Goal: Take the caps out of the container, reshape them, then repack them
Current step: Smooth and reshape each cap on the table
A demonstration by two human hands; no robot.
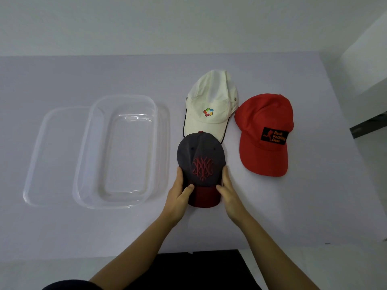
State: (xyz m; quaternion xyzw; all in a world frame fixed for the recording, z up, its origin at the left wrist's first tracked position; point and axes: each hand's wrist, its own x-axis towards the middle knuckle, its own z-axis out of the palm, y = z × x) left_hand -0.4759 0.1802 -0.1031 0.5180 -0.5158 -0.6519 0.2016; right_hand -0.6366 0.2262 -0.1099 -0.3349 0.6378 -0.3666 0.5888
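Head view. Pale desk [272, 206] carries three caps and a clear plastic container [83, 155], which sits empty at left with its clear lid [39, 155] lying partly under or beside it on the far-left side; exact overlap cannot be told.

Dark grey cap [200, 155], red embroidered motif on the front, dark red brim pointing toward the wearer, rests on the desk near centre. Left hand [178, 192] grips its left side, thumb on the brim seam, fingers [179, 174] curled along the crown edge. Right hand [228, 190] mirrors this on the right side, thumb on the seam, fingers [226, 174] closed against the crown. Both hands clamp the cap between them.

White cap [211, 101] with a multicolour logo lies just behind the grey cap; its brim is overlapped by the grey crown. Red cap [266, 118] with a black patch lies to the right, just beside the white cap, brim toward the wearer.
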